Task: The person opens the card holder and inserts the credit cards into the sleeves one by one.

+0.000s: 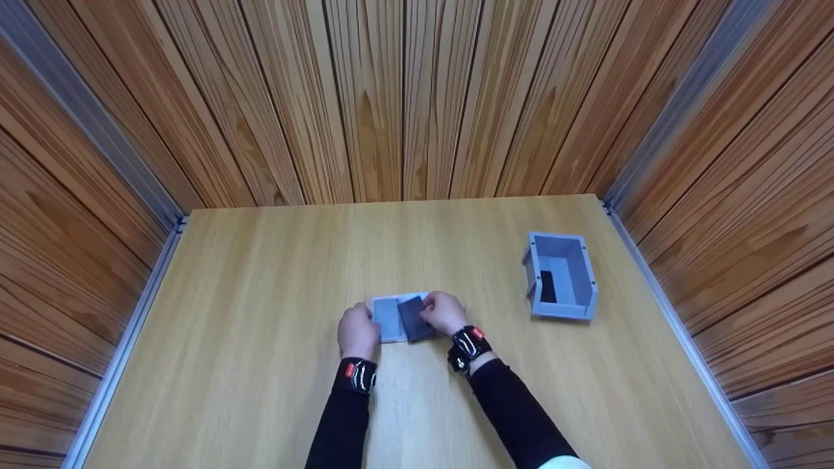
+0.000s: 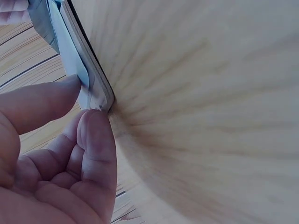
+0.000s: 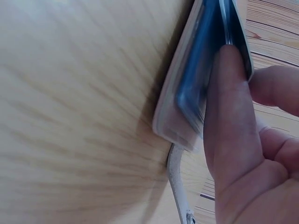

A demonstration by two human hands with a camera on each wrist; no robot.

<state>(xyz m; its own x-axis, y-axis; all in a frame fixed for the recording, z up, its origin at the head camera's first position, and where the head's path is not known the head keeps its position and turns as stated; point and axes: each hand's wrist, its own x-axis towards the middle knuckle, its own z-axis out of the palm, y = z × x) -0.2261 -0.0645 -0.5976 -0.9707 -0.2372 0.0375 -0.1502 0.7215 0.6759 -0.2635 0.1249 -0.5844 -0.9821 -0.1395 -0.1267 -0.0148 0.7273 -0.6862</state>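
Note:
A light-blue flat case, laid open like a small folder [image 1: 389, 319], is at the middle of the table in the head view. My left hand [image 1: 358, 331] pinches its left edge; in the left wrist view the thumb and a bent finger meet at a corner of the case [image 2: 97, 95]. My right hand [image 1: 447, 313] pinches a dark, thin rectangular piece [image 1: 415, 319] that lies tilted over the right half of the case. In the right wrist view the fingers [image 3: 233, 107] hold this piece [image 3: 242, 46] beside a blue inner layer and a pale outer cover with a strap [image 3: 174, 165].
A grey-blue storage bin [image 1: 564, 312] stands at the right of the table, with a black flat item [image 1: 548, 287] inside. Wood-panelled walls [image 1: 378, 98] and metal rails [image 1: 677, 332] border the tabletop [image 1: 260, 273].

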